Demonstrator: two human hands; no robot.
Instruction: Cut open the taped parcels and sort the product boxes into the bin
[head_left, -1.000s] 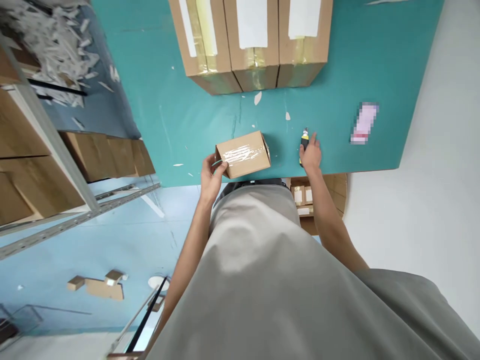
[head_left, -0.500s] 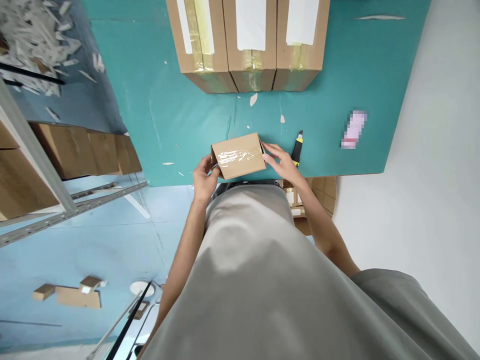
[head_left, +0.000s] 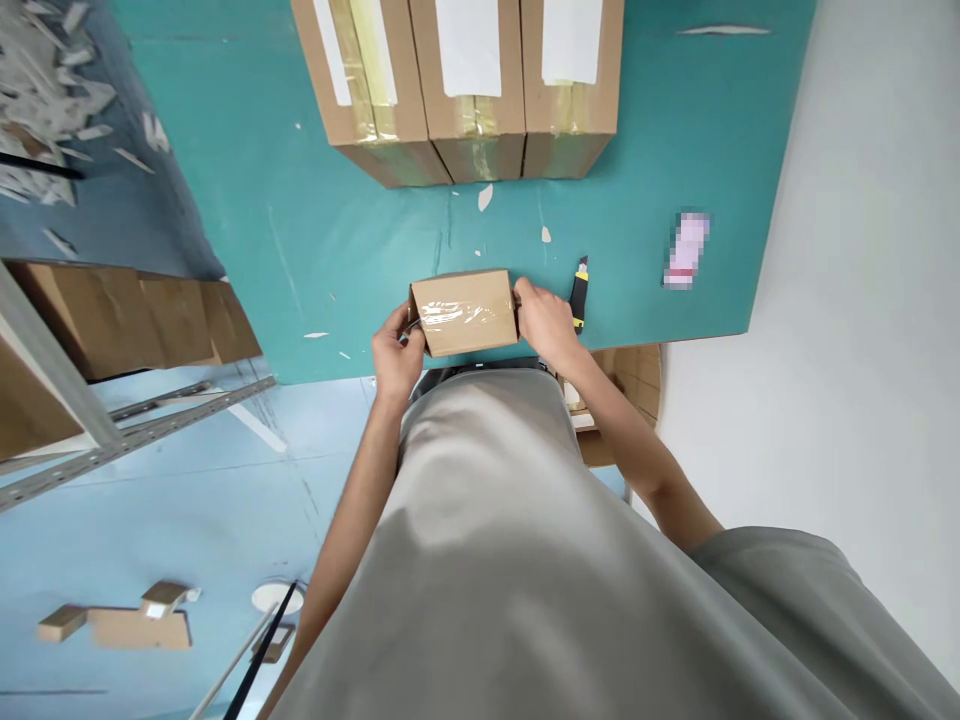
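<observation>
A small brown cardboard box [head_left: 466,332] with shiny clear tape across its top lies at the near edge of the green table [head_left: 315,250]. My left hand [head_left: 397,352] grips the box's left end, its fingers and thumb closed at that edge. At the right end, my right hand [head_left: 545,318] has its fingers curled in against the box; the fingertips are partly hidden. Just right of that hand lies a box cutter [head_left: 580,296], black and yellow, its blade pointing away from me.
Three taped cardboard boxes [head_left: 480,120] with white labels stand at the table's far side. A pixelated pinkish item [head_left: 686,250] lies to the right. Paper scraps dot the tabletop. Left of the table are a metal rack [head_left: 135,440] and more cartons [head_left: 142,315].
My right hand has gone from extended fingers beside the box to fingers curled against its right end. The small box has turned slightly straighter. The whole view has shifted a little.
</observation>
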